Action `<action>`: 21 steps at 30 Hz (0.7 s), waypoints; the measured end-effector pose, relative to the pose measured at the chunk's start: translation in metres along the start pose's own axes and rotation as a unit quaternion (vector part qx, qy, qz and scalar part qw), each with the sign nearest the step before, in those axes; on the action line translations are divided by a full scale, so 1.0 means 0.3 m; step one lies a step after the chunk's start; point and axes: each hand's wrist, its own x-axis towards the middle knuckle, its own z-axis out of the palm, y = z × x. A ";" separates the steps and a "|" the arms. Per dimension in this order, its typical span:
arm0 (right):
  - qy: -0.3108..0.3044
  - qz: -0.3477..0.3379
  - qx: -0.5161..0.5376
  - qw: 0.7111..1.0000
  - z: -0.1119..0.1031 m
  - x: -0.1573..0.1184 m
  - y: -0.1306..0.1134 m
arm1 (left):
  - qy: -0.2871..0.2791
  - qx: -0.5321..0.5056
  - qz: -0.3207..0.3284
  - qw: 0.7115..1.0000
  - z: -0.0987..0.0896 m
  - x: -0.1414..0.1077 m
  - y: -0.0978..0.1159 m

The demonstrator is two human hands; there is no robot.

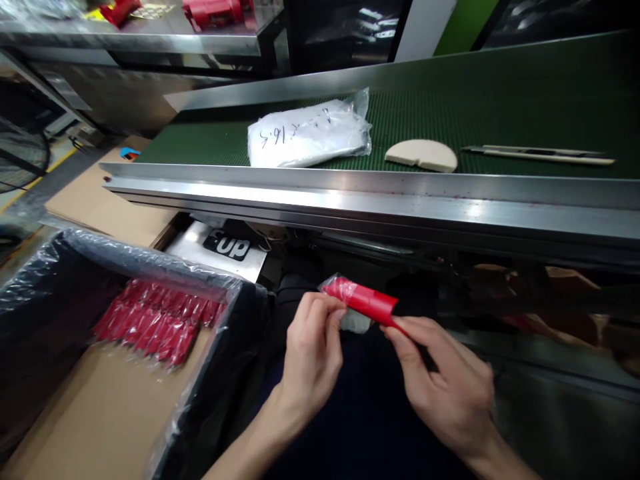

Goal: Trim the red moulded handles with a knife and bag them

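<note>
Left hand (313, 343) is pinching the bag (344, 288), right hand (445, 377) is holding the red part (376, 303) — bagging seems underway, next calling for an even rightward pull.

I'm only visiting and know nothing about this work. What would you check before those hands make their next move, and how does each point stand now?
1. Right hand grips the red part: ok, pinching its right-hand end.
2. Left hand holds the clear bag: ok, pinching at the covered end.
3. Red part wholly inside the bag: not ok, its right-hand end is bare.
4. Bag free of tears: cannot tell, partly hidden and blurred.
5. Knife away from both hands: ok, lying on the green belt.
6. Room in the lined box: ok, bare floor shows beside the wrapped red parts.
</note>
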 end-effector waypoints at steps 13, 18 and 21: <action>-0.173 -0.123 0.038 0.976 -0.076 0.056 0.023 | 0.033 -0.002 0.085 0.996 -0.011 -0.054 0.047; -0.334 -0.172 -0.031 0.926 -0.086 0.110 0.039 | -0.021 -0.021 0.064 0.998 -0.001 -0.058 0.078; -0.364 -0.145 0.019 0.920 -0.063 0.098 0.024 | -0.039 -0.022 0.130 0.990 -0.003 -0.073 0.105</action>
